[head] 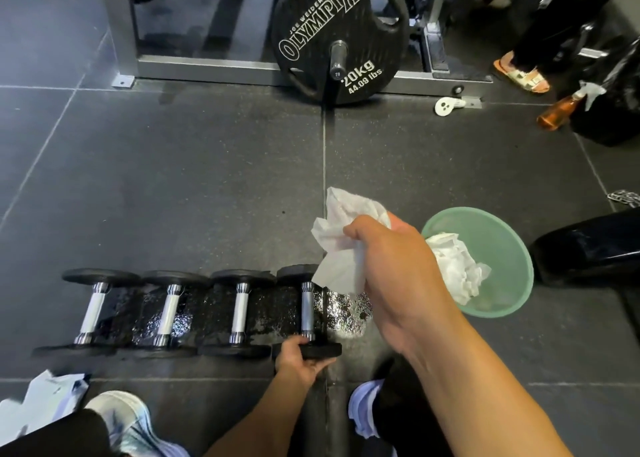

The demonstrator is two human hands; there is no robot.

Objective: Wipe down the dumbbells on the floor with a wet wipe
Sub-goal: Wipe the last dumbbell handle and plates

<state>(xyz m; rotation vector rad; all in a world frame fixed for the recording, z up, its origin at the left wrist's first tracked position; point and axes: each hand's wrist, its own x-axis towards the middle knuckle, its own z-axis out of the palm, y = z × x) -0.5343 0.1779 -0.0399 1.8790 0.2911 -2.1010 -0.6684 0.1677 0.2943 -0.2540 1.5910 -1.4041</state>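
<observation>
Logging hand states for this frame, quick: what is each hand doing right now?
Left hand: closed, gripping the near end of the rightmost dumbbell.
Right hand: closed, holding the crumpled wet wipe.

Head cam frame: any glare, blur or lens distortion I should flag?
Head view: the wet floor patch under the dumbbells throws speckled glare, and their chrome handles blow out to white. Head view: the wide-angle lens bows the tile seams towards the edges. Head view: the bottom-left shoe is soft, while the weight plate lettering reads sharp.
</observation>
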